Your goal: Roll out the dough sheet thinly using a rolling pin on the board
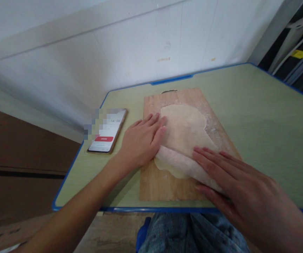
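A thin, pale sheet of dough (184, 121) lies spread on a floured wooden cutting board (156, 189). Across its near part rests a flour-coated rolling pin (183, 161), slanting from upper left to lower right. My right hand (236, 182) covers the pin's right end, fingers over the top and thumb on the near side. My left hand (146, 137) lies with fingers stretched out at the dough's left edge, its thumb and heel close to the pin's left end. Whether that hand touches the pin, I cannot tell. A strip of dough shows on the near side of the pin.
The board is on a light green table (267, 133) with a blue edge. A phone (106, 133) with a lit screen lies left of my left hand. A white wall (141, 52) rises behind the table. My legs in blue cloth (191, 233) are below the near edge.
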The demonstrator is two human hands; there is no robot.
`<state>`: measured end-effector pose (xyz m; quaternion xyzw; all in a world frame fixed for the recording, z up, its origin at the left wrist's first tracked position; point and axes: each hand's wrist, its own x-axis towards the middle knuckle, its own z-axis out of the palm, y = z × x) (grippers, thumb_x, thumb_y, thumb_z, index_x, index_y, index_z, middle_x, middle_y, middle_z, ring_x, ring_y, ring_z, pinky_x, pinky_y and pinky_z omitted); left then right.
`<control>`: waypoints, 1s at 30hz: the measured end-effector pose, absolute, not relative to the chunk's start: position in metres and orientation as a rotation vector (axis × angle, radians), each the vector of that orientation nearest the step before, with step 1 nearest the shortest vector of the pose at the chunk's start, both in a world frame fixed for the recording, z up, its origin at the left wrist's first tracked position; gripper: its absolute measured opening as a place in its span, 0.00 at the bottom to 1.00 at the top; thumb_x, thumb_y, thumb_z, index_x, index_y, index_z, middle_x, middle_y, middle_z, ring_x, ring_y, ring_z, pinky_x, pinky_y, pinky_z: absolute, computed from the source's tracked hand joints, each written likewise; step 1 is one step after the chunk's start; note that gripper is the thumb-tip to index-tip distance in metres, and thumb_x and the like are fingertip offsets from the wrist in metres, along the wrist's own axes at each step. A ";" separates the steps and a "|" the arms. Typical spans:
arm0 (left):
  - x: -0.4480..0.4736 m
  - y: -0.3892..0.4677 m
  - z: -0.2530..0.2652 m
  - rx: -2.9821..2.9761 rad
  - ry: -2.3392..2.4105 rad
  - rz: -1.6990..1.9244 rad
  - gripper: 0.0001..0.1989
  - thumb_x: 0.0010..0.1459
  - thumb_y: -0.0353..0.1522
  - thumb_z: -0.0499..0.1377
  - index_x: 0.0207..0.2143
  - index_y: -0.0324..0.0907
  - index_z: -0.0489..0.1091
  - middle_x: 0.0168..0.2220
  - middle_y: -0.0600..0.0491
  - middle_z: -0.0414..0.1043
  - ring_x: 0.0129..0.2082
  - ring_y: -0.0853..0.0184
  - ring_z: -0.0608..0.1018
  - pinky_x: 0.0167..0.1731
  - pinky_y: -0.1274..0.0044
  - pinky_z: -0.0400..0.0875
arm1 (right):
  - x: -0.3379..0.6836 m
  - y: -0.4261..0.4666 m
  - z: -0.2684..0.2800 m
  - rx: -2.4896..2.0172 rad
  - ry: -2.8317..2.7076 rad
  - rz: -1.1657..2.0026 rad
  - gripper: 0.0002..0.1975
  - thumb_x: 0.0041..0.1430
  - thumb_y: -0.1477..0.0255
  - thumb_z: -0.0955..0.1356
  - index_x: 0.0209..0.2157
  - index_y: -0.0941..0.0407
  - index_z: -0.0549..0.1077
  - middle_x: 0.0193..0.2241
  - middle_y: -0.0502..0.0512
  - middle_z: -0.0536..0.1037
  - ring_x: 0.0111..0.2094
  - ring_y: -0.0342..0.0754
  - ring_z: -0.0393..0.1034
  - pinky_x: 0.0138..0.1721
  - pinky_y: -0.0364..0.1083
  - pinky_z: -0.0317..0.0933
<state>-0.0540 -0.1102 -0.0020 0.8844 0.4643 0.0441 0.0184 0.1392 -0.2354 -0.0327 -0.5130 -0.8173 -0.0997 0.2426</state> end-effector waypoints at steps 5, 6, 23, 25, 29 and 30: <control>-0.095 -0.165 -0.009 2.856 1.375 0.249 0.25 0.67 0.35 0.38 0.62 0.39 0.57 0.61 0.48 0.63 0.61 0.63 0.66 0.59 0.62 0.61 | 0.138 -0.233 -0.032 -1.372 -2.236 -0.337 0.17 0.65 0.73 0.58 0.48 0.62 0.73 0.48 0.61 0.78 0.47 0.55 0.75 0.44 0.57 0.73; -0.101 -0.173 -0.010 2.871 1.361 0.273 0.25 0.67 0.35 0.38 0.63 0.38 0.56 0.61 0.48 0.64 0.60 0.64 0.67 0.58 0.64 0.62 | 0.137 -0.232 -0.032 -1.379 -2.222 -0.341 0.17 0.66 0.73 0.58 0.48 0.62 0.73 0.48 0.60 0.78 0.47 0.56 0.74 0.45 0.58 0.72; -0.075 -0.126 -0.009 2.782 1.455 0.236 0.26 0.68 0.37 0.36 0.59 0.39 0.63 0.62 0.47 0.62 0.64 0.57 0.61 0.61 0.57 0.54 | 0.135 -0.238 -0.033 -1.309 -2.273 -0.409 0.17 0.67 0.77 0.56 0.50 0.63 0.70 0.48 0.60 0.77 0.44 0.52 0.76 0.40 0.51 0.74; -0.092 -0.144 -0.014 2.844 1.432 0.280 0.27 0.68 0.39 0.36 0.61 0.38 0.60 0.63 0.46 0.61 0.64 0.55 0.60 0.60 0.55 0.56 | 0.136 -0.236 -0.035 -1.308 -2.272 -0.413 0.16 0.67 0.77 0.56 0.50 0.62 0.70 0.49 0.59 0.77 0.46 0.52 0.75 0.42 0.53 0.73; -0.115 -0.166 -0.017 3.029 1.317 0.324 0.26 0.68 0.40 0.40 0.62 0.37 0.56 0.64 0.43 0.57 0.65 0.53 0.59 0.59 0.55 0.58 | 0.138 -0.232 -0.038 -1.267 -2.278 -0.415 0.16 0.67 0.76 0.57 0.47 0.61 0.72 0.49 0.58 0.77 0.46 0.51 0.75 0.43 0.53 0.73; -0.117 -0.168 -0.017 3.067 1.299 0.324 0.26 0.68 0.40 0.40 0.62 0.37 0.56 0.64 0.42 0.58 0.64 0.53 0.59 0.58 0.55 0.59 | 0.139 -0.231 -0.038 -1.254 -2.278 -0.419 0.15 0.67 0.76 0.56 0.46 0.61 0.72 0.48 0.58 0.78 0.46 0.51 0.75 0.42 0.52 0.73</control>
